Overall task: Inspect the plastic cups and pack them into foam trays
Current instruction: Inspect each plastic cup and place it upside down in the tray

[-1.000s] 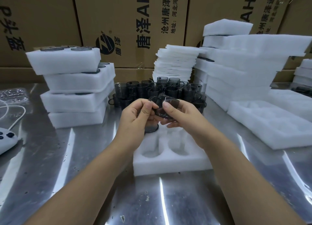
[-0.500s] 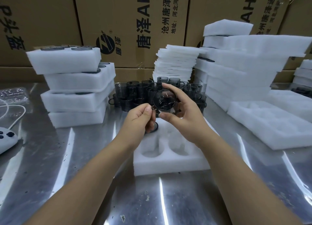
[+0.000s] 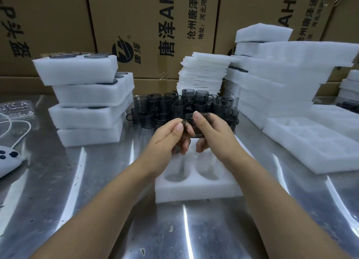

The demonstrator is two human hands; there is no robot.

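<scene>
On the shiny steel counter (image 3: 97, 200), a white moulded foam tray (image 3: 194, 188) lies at six o'clock from the huddle of smoky plastic cups (image 3: 174, 105). Left hand (image 3: 167, 140) and right hand (image 3: 215, 134) pinch one smoky cup (image 3: 198, 126) above it; a slack pinch could drop it.

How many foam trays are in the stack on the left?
4, piled askew: top tray, second tray, third tray, bottom tray. None looks hidden.
</scene>
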